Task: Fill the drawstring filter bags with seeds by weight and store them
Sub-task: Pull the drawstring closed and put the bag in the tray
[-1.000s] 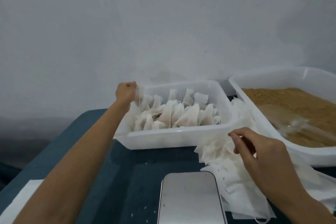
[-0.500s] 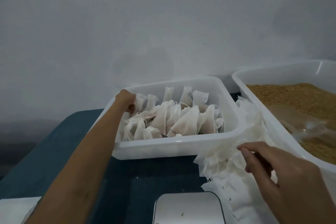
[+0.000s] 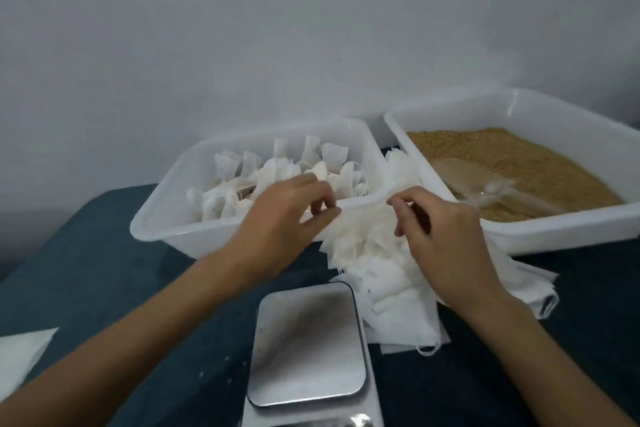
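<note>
Pinching at the pile of empty bags (image 3: 377, 274) just behind the scale (image 3: 308, 343), both hands meet: the left hand (image 3: 280, 225) and right hand (image 3: 443, 236) each nip its top edge.

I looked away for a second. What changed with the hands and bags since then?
The left hand left the far-left corner of the white plastic tub of filled bags and came to the loose pile of empty white filter bags, joining the right hand there. Tubs, seeds and steel scale stayed put.
</note>
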